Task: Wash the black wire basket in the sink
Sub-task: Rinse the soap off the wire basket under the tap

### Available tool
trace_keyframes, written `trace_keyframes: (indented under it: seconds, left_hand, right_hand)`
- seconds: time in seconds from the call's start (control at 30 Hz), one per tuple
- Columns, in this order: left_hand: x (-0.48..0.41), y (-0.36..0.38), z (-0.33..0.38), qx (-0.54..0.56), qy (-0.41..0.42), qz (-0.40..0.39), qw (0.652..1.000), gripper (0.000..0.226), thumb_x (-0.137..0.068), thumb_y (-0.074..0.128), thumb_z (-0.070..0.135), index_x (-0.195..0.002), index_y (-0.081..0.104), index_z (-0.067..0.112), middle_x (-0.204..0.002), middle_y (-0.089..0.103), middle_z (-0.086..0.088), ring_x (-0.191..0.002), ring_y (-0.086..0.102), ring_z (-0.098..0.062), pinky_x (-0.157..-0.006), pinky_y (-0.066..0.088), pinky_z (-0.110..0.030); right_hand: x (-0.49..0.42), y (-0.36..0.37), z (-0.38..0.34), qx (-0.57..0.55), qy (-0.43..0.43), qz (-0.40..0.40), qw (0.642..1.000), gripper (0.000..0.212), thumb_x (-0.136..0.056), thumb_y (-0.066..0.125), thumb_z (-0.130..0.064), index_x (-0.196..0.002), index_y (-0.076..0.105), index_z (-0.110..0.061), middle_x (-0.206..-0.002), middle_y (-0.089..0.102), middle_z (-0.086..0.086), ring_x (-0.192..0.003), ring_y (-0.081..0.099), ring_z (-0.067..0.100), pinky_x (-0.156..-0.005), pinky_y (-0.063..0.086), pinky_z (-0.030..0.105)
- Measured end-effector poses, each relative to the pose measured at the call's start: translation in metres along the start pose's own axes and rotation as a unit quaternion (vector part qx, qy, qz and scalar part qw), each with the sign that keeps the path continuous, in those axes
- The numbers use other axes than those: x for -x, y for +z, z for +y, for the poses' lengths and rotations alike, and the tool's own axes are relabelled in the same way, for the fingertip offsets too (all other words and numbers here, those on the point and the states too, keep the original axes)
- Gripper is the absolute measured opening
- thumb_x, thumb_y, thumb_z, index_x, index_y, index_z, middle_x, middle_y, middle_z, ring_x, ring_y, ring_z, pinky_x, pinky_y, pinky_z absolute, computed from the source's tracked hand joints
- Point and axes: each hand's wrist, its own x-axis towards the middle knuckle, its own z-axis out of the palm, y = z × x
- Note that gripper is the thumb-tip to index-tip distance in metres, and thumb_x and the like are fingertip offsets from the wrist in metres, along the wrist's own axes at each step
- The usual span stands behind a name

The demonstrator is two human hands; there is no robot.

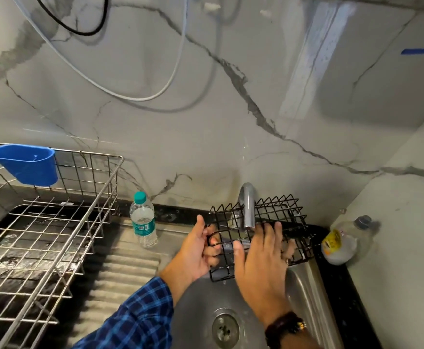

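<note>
The black wire basket [289,217] hangs over the steel sink [299,285], right under the spout of the grey tap [248,207]. My left hand [197,250] grips the basket's left end, fingers curled through the wires. My right hand [261,255] lies flat on the basket's front side, fingers spread over the mesh and partly through it. Part of the basket's lower edge is hidden behind my right hand. I cannot tell whether water runs from the tap.
A steel dish rack [42,230] with a blue plastic cup [27,163] stands on the left. A water bottle [143,220] stands by the ribbed drainboard [127,270]. A clear jug with a yellow label [344,240] sits in the right corner. The drain [225,328] lies below my hands.
</note>
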Motion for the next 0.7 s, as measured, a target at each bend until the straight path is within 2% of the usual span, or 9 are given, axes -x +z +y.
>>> trace_keyframes:
  seconds: [0.1, 0.17, 0.23, 0.3, 0.37, 0.43, 0.53, 0.6, 0.7]
  left_hand:
    - [0.004, -0.005, 0.002, -0.005, 0.017, 0.012, 1.0, 0.055, -0.094, 0.035, 0.069, -0.063, 0.043, 0.024, -0.057, 0.037, 0.005, -0.035, 0.031, -0.005, -0.035, 0.014, -0.015]
    - [0.004, -0.009, 0.002, 0.006, 0.018, 0.02, 1.0, 0.056, -0.095, 0.035, 0.068, -0.062, 0.043, 0.024, -0.057, 0.037, 0.005, -0.035, 0.031, -0.006, -0.035, 0.014, -0.015]
    - [0.001, -0.014, 0.002, 0.03, 0.007, 0.033, 0.999, 0.056, -0.097, 0.033, 0.067, -0.062, 0.042, 0.024, -0.055, 0.038, 0.005, -0.035, 0.03, -0.006, -0.034, 0.013, -0.014]
    - [-0.004, -0.018, 0.002, 0.054, -0.003, 0.042, 0.998, 0.055, -0.098, 0.031, 0.065, -0.063, 0.039, 0.024, -0.054, 0.039, 0.004, -0.033, 0.025, -0.006, -0.032, 0.012, -0.014]
    - [-0.006, -0.019, 0.001, 0.065, -0.006, 0.04, 0.997, 0.056, -0.099, 0.03, 0.065, -0.063, 0.038, 0.023, -0.055, 0.038, 0.003, -0.032, 0.022, -0.006, -0.031, 0.012, -0.013]
    - [-0.007, -0.016, -0.001, 0.06, -0.006, 0.044, 0.997, 0.056, -0.099, 0.03, 0.064, -0.062, 0.038, 0.023, -0.056, 0.038, 0.003, -0.031, 0.024, -0.006, -0.032, 0.013, -0.012]
    - [-0.007, -0.009, 0.0, 0.059, 0.001, 0.043, 0.997, 0.055, -0.098, 0.032, 0.064, -0.062, 0.039, 0.024, -0.057, 0.038, 0.002, -0.032, 0.028, -0.006, -0.034, 0.01, -0.014]
    - [-0.009, -0.007, 0.004, 0.072, 0.007, 0.042, 0.997, 0.055, -0.098, 0.033, 0.065, -0.062, 0.04, 0.024, -0.057, 0.039, 0.002, -0.033, 0.026, -0.006, -0.036, 0.011, -0.015]
    - [-0.012, -0.004, 0.008, 0.1, 0.003, 0.031, 0.995, 0.054, -0.099, 0.032, 0.063, -0.063, 0.04, 0.024, -0.054, 0.04, 0.002, -0.031, 0.023, -0.005, -0.035, 0.011, -0.014]
  right_hand:
    - [0.007, 0.003, -0.012, -0.006, -0.005, -0.016, 1.0, 0.078, -0.098, 0.015, -0.056, -0.149, 0.032, 0.001, -0.157, 0.029, 0.025, -0.151, 0.014, 0.04, -0.118, 0.012, 0.064]
    - [0.014, 0.005, -0.007, -0.021, -0.045, 0.0, 0.999, 0.068, -0.099, 0.022, -0.049, -0.151, 0.031, -0.006, -0.158, 0.029, 0.023, -0.149, 0.021, 0.038, -0.118, 0.02, 0.06]
    - [0.026, 0.01, 0.004, -0.014, -0.154, 0.011, 0.988, 0.057, -0.098, 0.034, -0.038, -0.151, 0.036, -0.016, -0.16, 0.029, 0.016, -0.148, 0.028, 0.032, -0.118, 0.026, 0.056]
    - [0.041, 0.017, 0.014, 0.006, -0.308, 0.007, 0.951, 0.054, -0.094, 0.042, -0.033, -0.147, 0.043, -0.022, -0.16, 0.034, 0.007, -0.148, 0.028, 0.025, -0.117, 0.025, 0.057]
    - [0.05, 0.02, 0.021, 0.008, -0.388, 0.012, 0.922, 0.049, -0.09, 0.048, -0.035, -0.138, 0.055, -0.027, -0.158, 0.039, 0.002, -0.147, 0.033, 0.023, -0.113, 0.023, 0.056]
    - [0.045, 0.018, 0.029, -0.008, -0.387, 0.036, 0.921, 0.041, -0.089, 0.054, -0.037, -0.128, 0.062, -0.03, -0.15, 0.049, 0.001, -0.138, 0.046, 0.021, -0.109, 0.029, 0.053]
    - [0.027, 0.008, 0.042, -0.019, -0.37, 0.05, 0.928, 0.043, -0.083, 0.062, -0.031, -0.125, 0.059, -0.03, -0.123, 0.06, 0.003, -0.109, 0.059, 0.023, -0.097, 0.046, 0.044]
    - [0.02, 0.006, 0.048, -0.001, -0.383, 0.008, 0.924, 0.045, -0.083, 0.061, -0.031, -0.128, 0.053, -0.031, -0.111, 0.064, -0.004, -0.095, 0.062, 0.018, -0.09, 0.051, 0.039]
    - [0.028, 0.011, 0.049, -0.001, -0.365, -0.074, 0.928, 0.044, -0.089, 0.053, -0.035, -0.132, 0.047, -0.034, -0.104, 0.066, -0.012, -0.087, 0.065, 0.011, -0.081, 0.055, 0.033]
